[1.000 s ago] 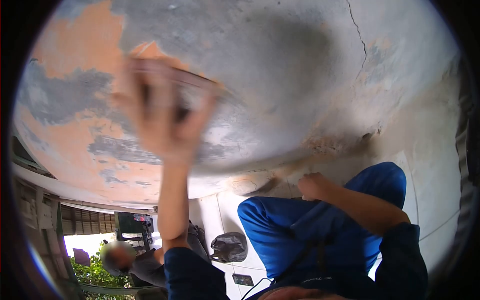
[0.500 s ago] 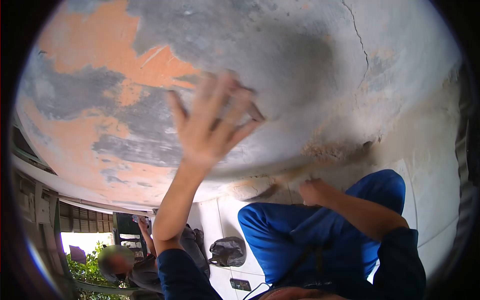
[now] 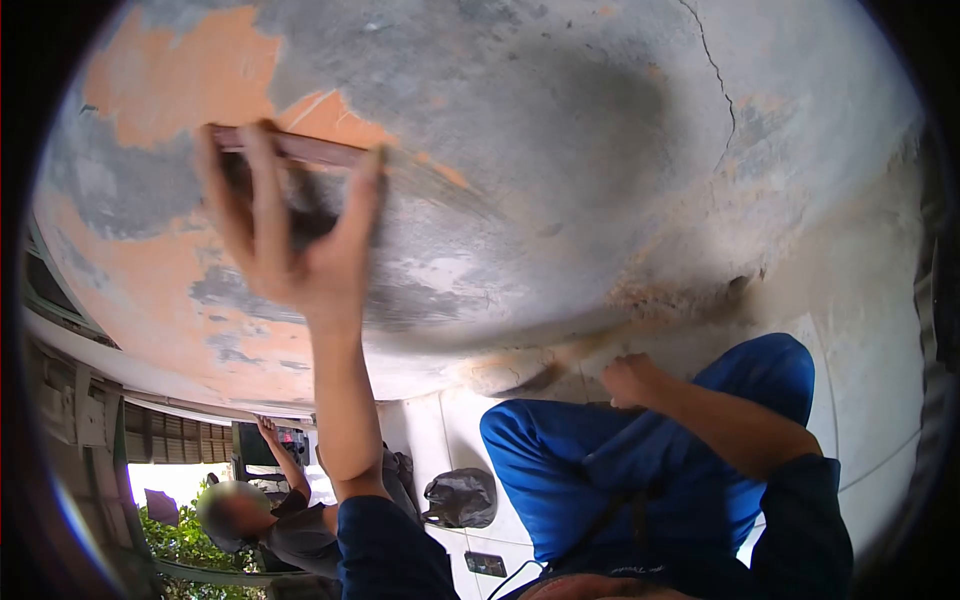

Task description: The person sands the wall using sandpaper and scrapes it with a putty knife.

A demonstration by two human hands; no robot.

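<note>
While scanning left to right, can count one other person (image 3: pixel 305 530) with an arm raised, then one left hand (image 3: pixel 290 245) grasping one flat, reddish-edged block (image 3: pixel 300 148) up against the patchy wall (image 3: pixel 470 80). Next, one black plastic bag (image 3: pixel 460 498) and one dark flat rectangle (image 3: pixel 486 564) on the tiled floor (image 3: pixel 428 430). Then two blue-clad knees (image 3: pixel 778 362), with one right hand (image 3: pixel 630 381) clenched between, can't tell around what, if anything. Plus one long crack (image 3: pixel 718 75). Compared with half a second ago: block swung left, beside the orange patch (image 3: pixel 205 65); right hand basically unmoved.
</note>
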